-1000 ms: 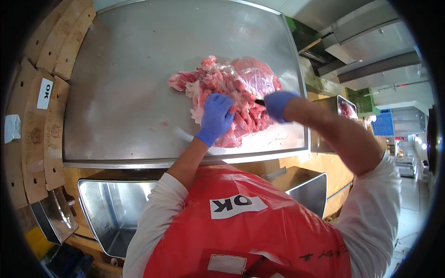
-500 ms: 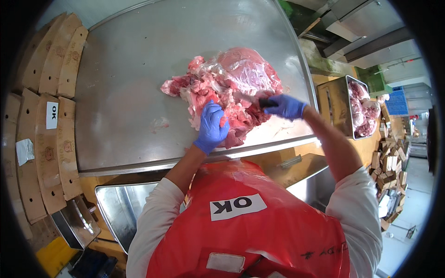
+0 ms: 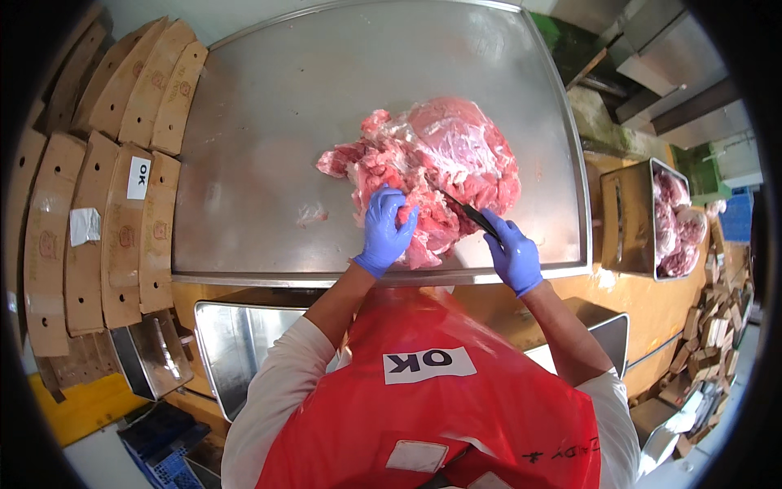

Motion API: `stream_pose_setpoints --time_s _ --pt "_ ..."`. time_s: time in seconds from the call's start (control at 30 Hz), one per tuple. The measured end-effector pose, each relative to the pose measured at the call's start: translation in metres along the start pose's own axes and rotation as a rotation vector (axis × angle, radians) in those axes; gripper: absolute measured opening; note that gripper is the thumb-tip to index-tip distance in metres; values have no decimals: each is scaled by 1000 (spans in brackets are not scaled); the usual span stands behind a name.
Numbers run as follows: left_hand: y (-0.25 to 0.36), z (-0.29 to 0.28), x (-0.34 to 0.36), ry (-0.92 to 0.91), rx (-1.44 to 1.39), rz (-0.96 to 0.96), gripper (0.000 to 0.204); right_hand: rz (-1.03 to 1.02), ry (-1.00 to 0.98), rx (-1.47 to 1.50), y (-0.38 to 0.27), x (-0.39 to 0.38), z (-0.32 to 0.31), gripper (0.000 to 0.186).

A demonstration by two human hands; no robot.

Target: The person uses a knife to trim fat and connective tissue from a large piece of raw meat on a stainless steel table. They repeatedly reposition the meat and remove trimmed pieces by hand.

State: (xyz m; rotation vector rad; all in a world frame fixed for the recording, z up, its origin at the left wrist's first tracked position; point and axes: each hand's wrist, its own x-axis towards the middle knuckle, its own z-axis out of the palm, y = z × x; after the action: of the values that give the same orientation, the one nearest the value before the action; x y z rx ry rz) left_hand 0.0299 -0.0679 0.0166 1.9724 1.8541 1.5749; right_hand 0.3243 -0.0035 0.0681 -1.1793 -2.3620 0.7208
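Note:
A large piece of raw meat (image 3: 460,138), pink with pale fat and membrane, lies on the steel table (image 3: 269,155). My left hand (image 3: 386,230), in a blue glove, grips the near left part of the meat with bent fingers. In my gloved right hand (image 3: 515,254) is a knife (image 3: 472,213) with a black handle. Its blade points away and to the left, and the tip meets the middle of the meat. Small meat scraps (image 3: 311,214) lie on the table left of the piece.
Stacked cardboard boxes (image 3: 122,236) line the table's left side. Beyond the right edge stands a metal bin (image 3: 631,220) holding several meat pieces. Steel tubs (image 3: 213,342) sit below the near edge. Farther right is a pile of cardboard pieces (image 3: 709,334).
My right hand has come nearer to me, and the knife now slants inward from the near right. My left hand keeps its grip on the meat. The whole view has shifted somewhat.

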Motion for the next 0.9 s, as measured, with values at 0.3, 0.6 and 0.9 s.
stream_pose_setpoints --time_s 0.3,0.6,0.9 --pt "-16 6 -18 91 -148 97 24 -414 -672 -777 -223 205 -49 14" --pt "-6 -15 -23 7 -87 108 34 -488 -870 -1073 -361 267 107 30" --pt "10 -32 -13 -115 1 -30 40 -396 -612 -759 -233 210 -116 26"
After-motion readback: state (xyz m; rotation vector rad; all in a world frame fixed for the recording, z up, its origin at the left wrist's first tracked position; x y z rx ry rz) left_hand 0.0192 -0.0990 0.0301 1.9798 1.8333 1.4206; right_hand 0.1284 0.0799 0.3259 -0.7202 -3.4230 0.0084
